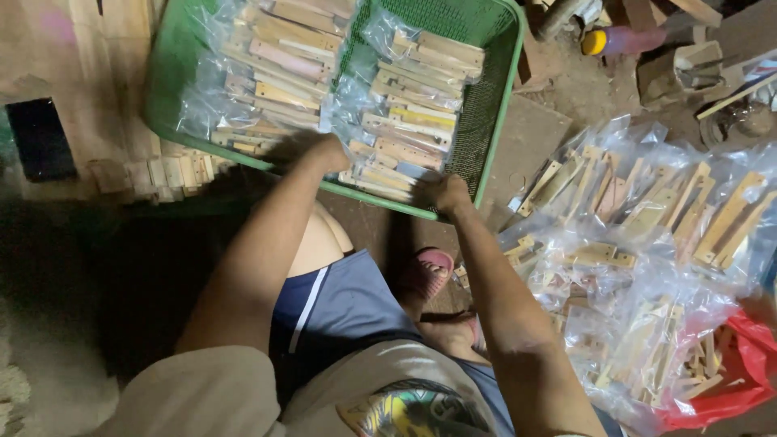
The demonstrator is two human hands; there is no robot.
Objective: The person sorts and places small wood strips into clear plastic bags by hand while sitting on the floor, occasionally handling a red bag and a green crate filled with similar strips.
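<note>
Clear bags (405, 121) of wooden sticks, two rows, fill one green basket (494, 121) on the dirt floor (534, 137). We see left hand (330, 154) and right hand (450, 194) closed on its near rim. More bags (647, 243) lie at right.

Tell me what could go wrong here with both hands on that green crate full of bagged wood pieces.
The green crate is packed high, and the clear bags look slippery; a tilt might spill them over the near rim where the left hand and right hand are. Loose bags piled on the floor at the right, by the sandalled foot, could cause a slip.
</note>
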